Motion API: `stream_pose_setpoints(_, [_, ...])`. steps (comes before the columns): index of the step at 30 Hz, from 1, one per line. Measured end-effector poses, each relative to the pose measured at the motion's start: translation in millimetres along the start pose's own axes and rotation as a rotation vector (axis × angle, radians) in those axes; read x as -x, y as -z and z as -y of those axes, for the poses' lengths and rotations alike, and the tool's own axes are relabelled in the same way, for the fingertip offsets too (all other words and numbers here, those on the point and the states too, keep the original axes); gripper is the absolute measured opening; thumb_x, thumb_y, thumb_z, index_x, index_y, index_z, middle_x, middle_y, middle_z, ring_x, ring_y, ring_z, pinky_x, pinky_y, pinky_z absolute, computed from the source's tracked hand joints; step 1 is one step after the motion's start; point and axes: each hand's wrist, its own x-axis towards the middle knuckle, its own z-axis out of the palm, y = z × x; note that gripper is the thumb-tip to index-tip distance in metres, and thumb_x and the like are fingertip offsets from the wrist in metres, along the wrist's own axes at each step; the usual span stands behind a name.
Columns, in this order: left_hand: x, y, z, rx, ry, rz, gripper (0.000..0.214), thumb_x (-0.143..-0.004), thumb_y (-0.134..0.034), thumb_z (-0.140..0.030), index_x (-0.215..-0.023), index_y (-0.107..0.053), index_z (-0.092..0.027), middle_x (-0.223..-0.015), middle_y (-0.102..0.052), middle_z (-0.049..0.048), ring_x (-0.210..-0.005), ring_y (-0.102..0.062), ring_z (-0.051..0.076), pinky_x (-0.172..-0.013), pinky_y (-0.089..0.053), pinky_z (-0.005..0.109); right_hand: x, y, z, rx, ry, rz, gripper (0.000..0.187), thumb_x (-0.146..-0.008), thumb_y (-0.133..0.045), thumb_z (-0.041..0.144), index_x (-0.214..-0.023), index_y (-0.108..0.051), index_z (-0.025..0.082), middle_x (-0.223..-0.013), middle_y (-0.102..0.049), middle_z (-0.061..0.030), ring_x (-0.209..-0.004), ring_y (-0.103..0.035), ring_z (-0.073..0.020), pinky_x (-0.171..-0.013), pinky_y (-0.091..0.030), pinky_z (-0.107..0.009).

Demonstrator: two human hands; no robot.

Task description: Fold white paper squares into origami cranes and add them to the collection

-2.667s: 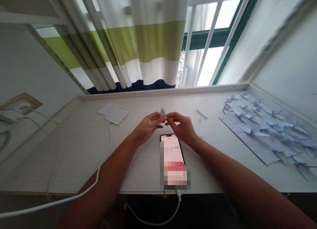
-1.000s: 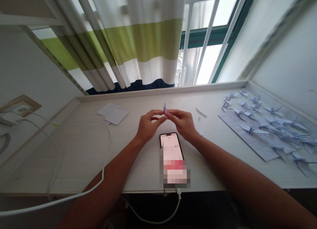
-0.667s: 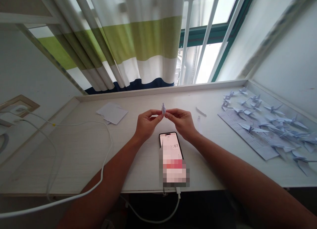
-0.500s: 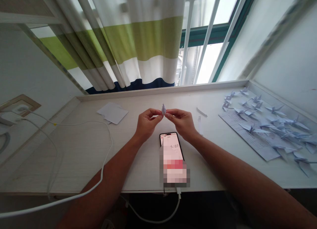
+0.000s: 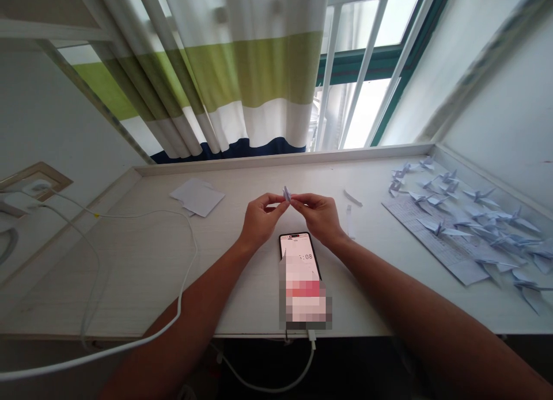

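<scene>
A small folded piece of white paper (image 5: 287,194) is pinched between my two hands, above the middle of the white desk (image 5: 242,273). My left hand (image 5: 262,218) grips its left side with thumb and fingers. From the right, my right hand (image 5: 320,215) pinches the same piece, fingertips close to those of the left. Most of the paper's lower part is hidden by the fingers. Just below the hands lies a phone (image 5: 301,267) with a lit screen, plugged into a white cable (image 5: 309,365).
Several folded paper cranes (image 5: 440,229) crowd the right side, some on a printed sheet (image 5: 410,233). Square paper sheets (image 5: 203,199) lie at the left. Paper strips (image 5: 353,197) sit right of my hands. Another cable (image 5: 190,261) crosses the left side, over my left forearm.
The folded paper has tilted a little to the left between my fingers, and its tip sits slightly lower. Both hands keep their pinch. The phone's timer reads one second more.
</scene>
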Motion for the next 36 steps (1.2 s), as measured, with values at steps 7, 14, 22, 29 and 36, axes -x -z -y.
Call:
stream_pose_setpoints(7, [1.6,-0.1,-3.5,-0.082,-0.035,-0.058,0.022,-0.079,-0.079,-0.039,-0.082,-0.076,-0.018,-0.085,-0.077,0.0057,-0.079,-0.072,0.019,-0.077,-0.058,0.032,-1.3,-0.2,-1.4,0.035,-0.011,-0.021,0.027,-0.07,-0.087,0.045,-0.084,-0.081,0.022,-0.084,-0.08,-0.0056,-0.081,-0.073,-0.0246,-0.08,-0.058,-0.041])
stream_pose_setpoints(14, [1.0,-1.8,-1.7,-0.048,-0.029,-0.079,0.019,-0.08,-0.077,-0.036,-0.079,-0.074,-0.017,-0.081,-0.075,0.0044,-0.076,-0.07,0.017,-0.073,-0.057,0.03,-3.4,-0.4,-5.5,-0.122,-0.061,-0.05,0.039,-0.065,-0.092,0.039,-0.095,-0.074,0.022,-0.09,-0.077,-0.005,-0.086,-0.072,-0.0212,-0.089,-0.058,-0.042])
stream_pose_setpoints(22, [-1.4,-3.0,2.6,0.081,-0.044,-0.098,0.021,-0.076,-0.081,-0.034,-0.083,-0.07,-0.017,-0.083,-0.073,0.0033,-0.077,-0.069,0.016,-0.074,-0.056,0.028,-4.3,0.1,0.3,-0.221,-0.117,-0.005,0.051,-0.065,-0.093,0.037,-0.108,-0.069,0.024,-0.094,-0.076,-0.0047,-0.091,-0.072,-0.0217,-0.096,-0.055,-0.046])
stream_pose_setpoints(29, [-0.9,-1.3,-0.7,0.02,-0.031,-0.095,0.023,-0.076,-0.081,-0.036,-0.08,-0.07,-0.017,-0.083,-0.073,0.0038,-0.077,-0.069,0.016,-0.073,-0.055,0.028,-3.8,0.4,-2.4,-0.178,-0.134,0.067,0.046,-0.064,-0.092,0.043,-0.1,-0.073,0.021,-0.091,-0.076,-0.0049,-0.089,-0.071,-0.0211,-0.095,-0.056,-0.043])
stream_pose_setpoints(36, [-0.1,-2.0,-6.8,0.253,0.036,-0.037,0.028,-0.07,-0.085,-0.035,-0.084,-0.068,-0.017,-0.082,-0.072,0.0023,-0.078,-0.068,0.015,-0.077,-0.055,0.03,-2.8,0.5,7.4,-0.23,-0.101,0.044,0.041,-0.064,-0.092,0.043,-0.093,-0.073,0.022,-0.081,-0.076,-0.0022,-0.08,-0.072,-0.019,-0.092,-0.058,-0.043])
